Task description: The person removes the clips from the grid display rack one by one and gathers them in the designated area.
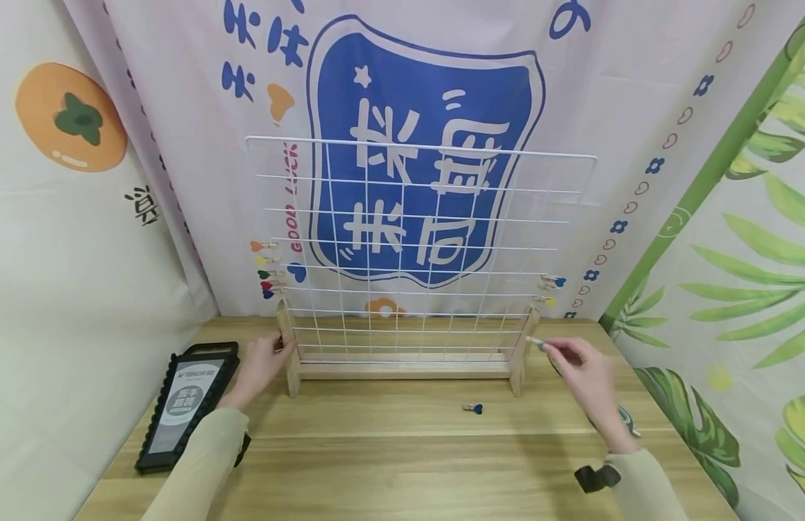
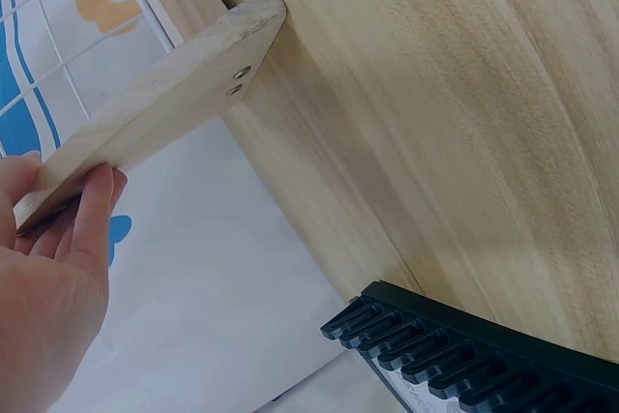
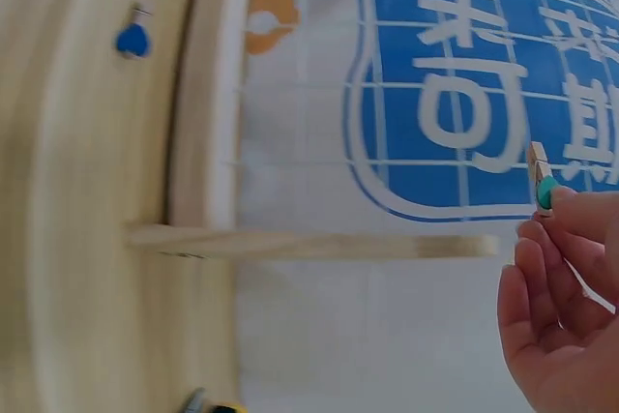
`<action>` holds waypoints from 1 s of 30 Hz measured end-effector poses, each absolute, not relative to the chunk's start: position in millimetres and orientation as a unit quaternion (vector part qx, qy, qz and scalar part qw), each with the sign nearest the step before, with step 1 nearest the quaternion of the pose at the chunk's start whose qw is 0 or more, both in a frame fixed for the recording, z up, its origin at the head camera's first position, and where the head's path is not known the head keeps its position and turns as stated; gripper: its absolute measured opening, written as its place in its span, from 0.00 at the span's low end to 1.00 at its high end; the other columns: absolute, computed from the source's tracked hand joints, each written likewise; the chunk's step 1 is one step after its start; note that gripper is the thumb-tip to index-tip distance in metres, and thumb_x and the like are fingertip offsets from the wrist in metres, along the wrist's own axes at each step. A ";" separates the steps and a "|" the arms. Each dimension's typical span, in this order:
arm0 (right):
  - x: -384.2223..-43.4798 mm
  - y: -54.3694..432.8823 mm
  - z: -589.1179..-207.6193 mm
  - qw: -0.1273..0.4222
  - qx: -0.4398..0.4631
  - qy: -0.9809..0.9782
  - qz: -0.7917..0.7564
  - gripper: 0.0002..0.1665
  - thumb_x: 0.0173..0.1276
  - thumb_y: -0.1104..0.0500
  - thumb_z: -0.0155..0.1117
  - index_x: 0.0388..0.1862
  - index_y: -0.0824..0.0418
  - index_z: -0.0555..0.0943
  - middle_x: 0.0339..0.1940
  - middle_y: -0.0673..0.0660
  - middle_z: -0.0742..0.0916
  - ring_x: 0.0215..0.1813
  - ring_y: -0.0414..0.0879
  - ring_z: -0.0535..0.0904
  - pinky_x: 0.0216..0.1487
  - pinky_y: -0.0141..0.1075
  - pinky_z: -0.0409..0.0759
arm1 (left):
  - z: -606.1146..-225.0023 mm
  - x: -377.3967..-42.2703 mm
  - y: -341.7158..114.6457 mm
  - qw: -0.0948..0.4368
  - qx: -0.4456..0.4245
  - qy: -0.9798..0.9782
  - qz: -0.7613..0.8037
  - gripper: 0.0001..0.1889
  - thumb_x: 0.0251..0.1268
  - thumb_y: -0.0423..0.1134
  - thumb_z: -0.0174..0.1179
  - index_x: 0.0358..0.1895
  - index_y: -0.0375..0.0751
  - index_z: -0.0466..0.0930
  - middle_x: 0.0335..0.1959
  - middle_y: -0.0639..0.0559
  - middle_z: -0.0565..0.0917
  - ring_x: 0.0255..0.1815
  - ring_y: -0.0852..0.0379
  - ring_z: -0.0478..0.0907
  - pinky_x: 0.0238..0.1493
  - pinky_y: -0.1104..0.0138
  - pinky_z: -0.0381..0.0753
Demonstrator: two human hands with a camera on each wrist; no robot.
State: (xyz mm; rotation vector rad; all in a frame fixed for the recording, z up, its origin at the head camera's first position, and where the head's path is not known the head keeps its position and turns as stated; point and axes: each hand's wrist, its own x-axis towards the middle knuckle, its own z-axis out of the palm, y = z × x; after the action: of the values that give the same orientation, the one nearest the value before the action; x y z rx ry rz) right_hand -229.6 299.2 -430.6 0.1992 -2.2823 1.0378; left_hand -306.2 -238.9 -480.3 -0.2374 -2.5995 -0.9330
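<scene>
A white wire grid (image 1: 422, 147) stands upright in a wooden stand, in front of a printed cloth. My left hand (image 1: 262, 369) grips the stand's left post (image 2: 164, 103), thumb on one side and fingers on the other. Between thumb and fingertips, my right hand (image 1: 584, 373) pinches a small wooden clothespin (image 3: 538, 157) with a green decoration, just beside the right post (image 1: 521, 354). Several heart-decorated clothespins (image 1: 267, 275) hang on the grid's left edge. On its right edge are a blue-heart clothespin (image 1: 553, 281) and a yellow one (image 1: 545, 301).
On the table in front of the stand lies a loose blue-heart clothespin (image 1: 472, 409). A black toothed rack (image 1: 186, 398) with a printed label lies at the left. Partly hidden by my right forearm is a teal object (image 1: 626, 418). Printed cloths hang behind and at both sides.
</scene>
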 end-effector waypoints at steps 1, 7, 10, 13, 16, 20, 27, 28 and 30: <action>-228.9 297.8 -438.1 0.304 0.077 -0.867 0.389 0.06 0.64 0.65 0.70 0.40 0.65 0.86 0.35 0.63 0.89 0.33 0.22 0.76 0.33 0.17 0.77 | -480.3 -306.1 -238.9 0.183 -0.085 -0.922 -0.331 0.11 0.69 0.36 0.61 0.30 0.32 0.77 0.24 0.40 0.84 0.18 0.60 0.67 0.18 0.72 0.64; -226.8 289.7 -483.7 0.259 0.086 -0.888 0.371 0.06 0.62 0.65 0.71 0.39 0.63 0.87 0.34 0.58 0.89 0.32 0.26 0.77 0.32 0.22 0.81 | -481.3 -305.7 -239.3 0.185 -0.087 -0.919 -0.338 0.10 0.68 0.35 0.61 0.32 0.30 0.79 0.28 0.36 0.86 0.21 0.58 0.71 0.20 0.72 0.68; -227.9 287.8 -503.8 0.218 0.083 -0.901 0.366 0.06 0.62 0.65 0.71 0.38 0.63 0.87 0.33 0.57 0.90 0.32 0.29 0.79 0.33 0.25 0.82 | -482.0 -306.1 -239.8 0.189 -0.090 -0.918 -0.337 0.09 0.68 0.34 0.61 0.34 0.29 0.80 0.31 0.34 0.87 0.23 0.57 0.74 0.21 0.72 0.71; -229.9 286.7 -518.1 0.171 0.076 -0.915 0.357 0.04 0.62 0.64 0.71 0.37 0.61 0.87 0.33 0.55 0.90 0.32 0.32 0.81 0.35 0.26 0.82 | -482.1 -306.3 -239.9 0.192 -0.094 -0.917 -0.335 0.09 0.68 0.34 0.62 0.35 0.29 0.80 0.33 0.33 0.87 0.24 0.56 0.76 0.22 0.73 0.72; -231.8 285.8 -526.0 0.133 0.071 -0.927 0.343 0.03 0.63 0.63 0.71 0.36 0.59 0.87 0.35 0.55 0.91 0.33 0.35 0.82 0.36 0.26 0.81 | -481.6 -306.2 -239.6 0.192 -0.093 -0.917 -0.336 0.09 0.68 0.35 0.62 0.34 0.29 0.80 0.32 0.33 0.87 0.24 0.56 0.75 0.22 0.73 0.72; -233.7 284.7 -531.9 0.109 0.065 -0.936 0.329 0.02 0.63 0.62 0.71 0.35 0.57 0.87 0.36 0.55 0.90 0.34 0.37 0.82 0.37 0.26 0.80 | -481.0 -306.2 -239.5 0.191 -0.090 -0.919 -0.334 0.10 0.68 0.35 0.61 0.34 0.29 0.80 0.31 0.34 0.87 0.22 0.57 0.73 0.21 0.73 0.70; -236.0 282.8 -540.5 0.103 0.070 -0.945 0.303 0.03 0.62 0.62 0.72 0.34 0.59 0.87 0.31 0.51 0.88 0.29 0.33 0.74 0.32 0.26 0.73 | -480.3 -305.2 -238.9 0.207 -0.097 -0.916 -0.329 0.09 0.68 0.35 0.62 0.33 0.29 0.80 0.31 0.34 0.87 0.23 0.58 0.76 0.22 0.73 0.72; -236.3 282.6 -541.5 0.103 0.073 -0.946 0.297 0.03 0.61 0.62 0.72 0.34 0.59 0.87 0.30 0.51 0.87 0.28 0.32 0.72 0.31 0.26 0.72 | -480.4 -305.4 -238.8 0.207 -0.096 -0.916 -0.329 0.09 0.68 0.35 0.62 0.33 0.29 0.80 0.31 0.34 0.87 0.23 0.58 0.75 0.22 0.73 0.72; -237.0 282.2 -543.2 0.102 0.081 -0.949 0.286 0.04 0.61 0.60 0.72 0.34 0.60 0.87 0.28 0.50 0.87 0.27 0.32 0.70 0.29 0.26 0.71 | -480.3 -305.8 -238.5 0.208 -0.095 -0.917 -0.328 0.09 0.68 0.35 0.62 0.33 0.30 0.80 0.30 0.34 0.87 0.23 0.59 0.74 0.22 0.73 0.71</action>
State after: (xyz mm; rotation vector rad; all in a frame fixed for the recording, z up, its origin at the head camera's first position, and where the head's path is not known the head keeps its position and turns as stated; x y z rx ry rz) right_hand -237.0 282.2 -543.2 0.2389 -2.8033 0.8442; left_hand -305.8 -238.5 -480.3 -0.2641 -2.5513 -0.9118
